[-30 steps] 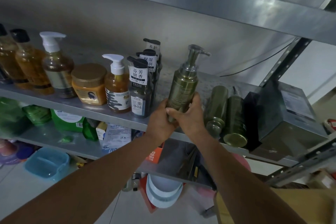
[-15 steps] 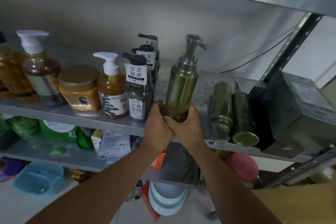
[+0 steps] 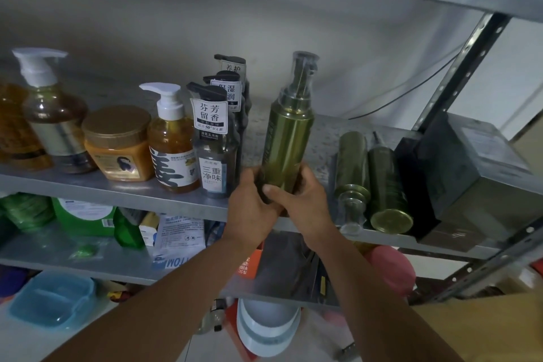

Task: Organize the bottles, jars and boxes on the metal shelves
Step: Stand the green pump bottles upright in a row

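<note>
A tall olive-green pump bottle (image 3: 286,138) with a clear cap stands nearly upright at the front of the metal shelf (image 3: 102,189). My left hand (image 3: 252,208) and my right hand (image 3: 299,203) both grip its base, fingers curled round it. To its left stands a row of dark bottles with white labels (image 3: 213,150). To its right two more green bottles (image 3: 376,182) lie on their sides, ends toward me.
Amber pump bottles (image 3: 173,141) and a gold-lidded jar (image 3: 117,147) fill the shelf's left. A dark box (image 3: 470,173) sits at the far right by the slotted upright post (image 3: 458,73). Lower shelves hold green bottles, packets and boxes; a blue container (image 3: 53,300) lies on the floor.
Both hands have tilted the green pump bottle more upright and brought its base down to the shelf's front edge. The view has moved closer to the shelf.
</note>
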